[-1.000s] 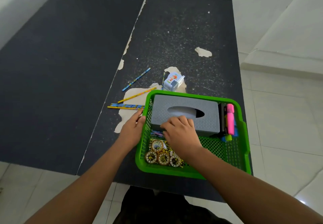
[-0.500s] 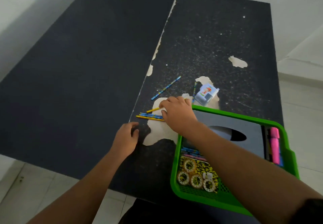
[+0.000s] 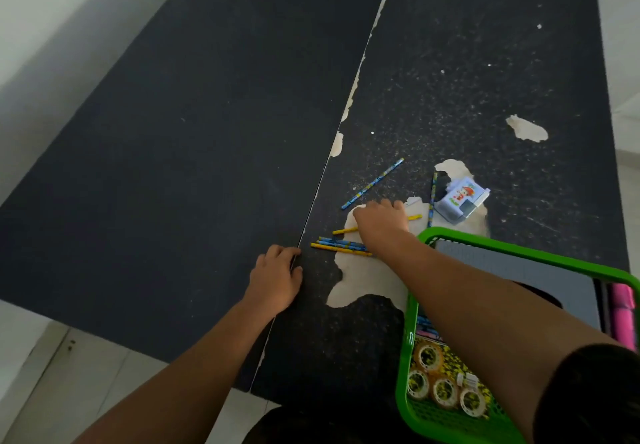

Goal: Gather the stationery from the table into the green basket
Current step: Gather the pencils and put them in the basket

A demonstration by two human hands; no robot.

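Note:
The green basket [image 3: 491, 248] stands at the table's near right corner. My right hand [image 3: 381, 224] reaches left of it, its fingers curled down over a yellow pencil [image 3: 343, 231] whose ends stick out on both sides. Just in front of that hand lie a blue and a yellow pencil [image 3: 337, 247], side by side. Farther back are a blue pencil [image 3: 372, 183], a dark pencil [image 3: 432, 198] and a small pale printed box [image 3: 460, 201]. Resting on the table seam is my left hand [image 3: 277, 279], which holds nothing.
Inside the basket are a grey tissue box [image 3: 512, 270], a pink marker [image 3: 621, 312] and several tape rolls [image 3: 445, 391]. The black table [image 3: 190, 132] has peeled pale patches. Its near edge runs close below my left hand, with white floor beyond.
My right hand left the basket and moved out to the yellow pencil. My left hand let go of the basket's rim and settled on the table seam. The view swung left.

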